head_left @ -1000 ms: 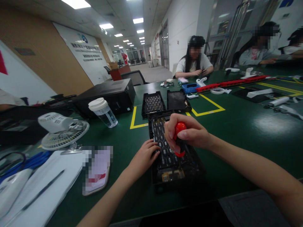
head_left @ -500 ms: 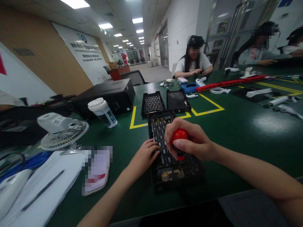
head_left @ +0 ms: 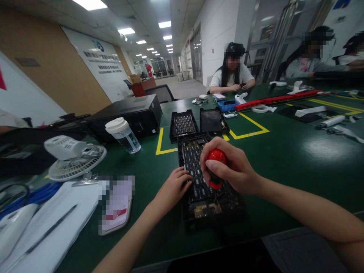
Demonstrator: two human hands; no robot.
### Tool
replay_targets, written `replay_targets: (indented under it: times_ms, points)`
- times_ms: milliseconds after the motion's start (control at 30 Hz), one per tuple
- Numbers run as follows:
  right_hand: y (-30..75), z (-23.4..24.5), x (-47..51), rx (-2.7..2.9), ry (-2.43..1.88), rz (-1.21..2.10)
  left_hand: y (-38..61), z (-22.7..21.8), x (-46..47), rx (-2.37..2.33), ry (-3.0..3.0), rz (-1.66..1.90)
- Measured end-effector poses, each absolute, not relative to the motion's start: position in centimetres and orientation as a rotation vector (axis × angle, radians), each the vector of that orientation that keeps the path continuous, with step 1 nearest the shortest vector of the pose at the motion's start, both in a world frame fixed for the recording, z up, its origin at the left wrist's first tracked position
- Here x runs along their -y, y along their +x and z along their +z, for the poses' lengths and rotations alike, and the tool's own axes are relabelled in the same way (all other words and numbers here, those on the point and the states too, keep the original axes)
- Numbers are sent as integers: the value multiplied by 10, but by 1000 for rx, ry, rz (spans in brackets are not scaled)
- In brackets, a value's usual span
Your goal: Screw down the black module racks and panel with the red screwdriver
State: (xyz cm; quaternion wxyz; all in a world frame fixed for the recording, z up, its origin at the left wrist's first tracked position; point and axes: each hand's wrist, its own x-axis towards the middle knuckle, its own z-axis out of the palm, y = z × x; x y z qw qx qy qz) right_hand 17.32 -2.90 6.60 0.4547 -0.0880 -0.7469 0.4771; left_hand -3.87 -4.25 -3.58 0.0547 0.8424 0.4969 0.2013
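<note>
My right hand [head_left: 233, 167] is wrapped round the red and black handle of a screwdriver [head_left: 217, 156], held upright with the shaft pointing down. Its tip meets the lower right part of an open black case [head_left: 196, 172], though the exact contact spot is too dark to make out. Inside the case are rows of dark rounded parts and, at the near end, a yellowish piece. My left hand [head_left: 174, 188] lies over the case's left rim, fingers stretched out and touching it.
Behind the case stand two more black trays [head_left: 184, 124] [head_left: 214, 120] near yellow tape. To the left are a lidded cup [head_left: 123, 136], a fan [head_left: 76, 157], a phone [head_left: 118, 206] and papers [head_left: 71, 220]. Across the table a person [head_left: 231, 76] sits near a red strip [head_left: 270, 100].
My right hand has shifted slightly up and to the right on the screwdriver, showing more of its lower handle. The left hand and the case stay put.
</note>
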Motion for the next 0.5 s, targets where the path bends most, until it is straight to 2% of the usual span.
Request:
replay_targets:
  times_ms: [333, 500]
  points:
    - [170, 68, 36, 1918, -463, 712, -41, -42, 40, -1506, 2564, 615]
    - [169, 66, 40, 1903, -519, 591, -41, -41, 41, -1515, 2568, 608]
